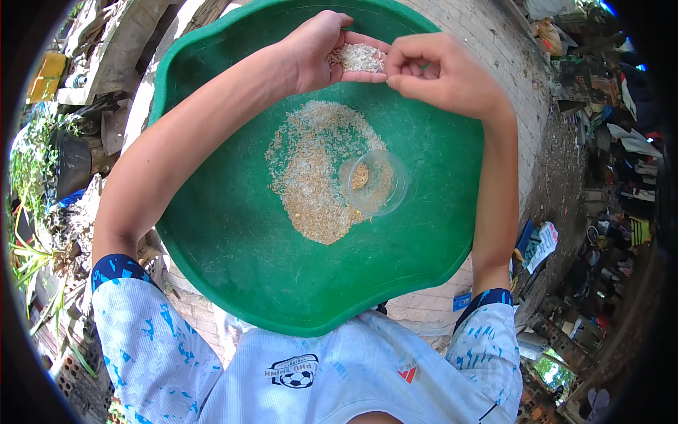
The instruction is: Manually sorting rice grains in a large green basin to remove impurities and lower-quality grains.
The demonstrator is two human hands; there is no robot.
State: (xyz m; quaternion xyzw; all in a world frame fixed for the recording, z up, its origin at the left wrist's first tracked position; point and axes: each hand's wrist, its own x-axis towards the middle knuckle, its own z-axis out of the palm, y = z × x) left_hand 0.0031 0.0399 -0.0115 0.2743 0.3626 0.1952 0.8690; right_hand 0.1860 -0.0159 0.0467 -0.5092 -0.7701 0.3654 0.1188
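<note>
Over the far side of a big green basin (244, 244), my left hand (316, 55) is turned palm up, cupping a small heap of whitish rice grains (359, 59). Beside its fingertips, my right hand (452, 79) has thumb and fingers pinched together; whatever lies between them is too small to make out. Below both hands, a loose spread of grain (311, 187) lies on the basin floor, whiter at the far end and tan nearer me. A clear plastic cup (400, 185) stands at its right edge, with a little tan grain (360, 176) inside.
The basin's near rim (311, 331) touches my shirt. Brick paving (498, 42) surrounds it. Leafy plants (35, 162), a dark pot (70, 162) and wood pieces lie left. Assorted clutter, including a white-and-blue bag (542, 244), lies right.
</note>
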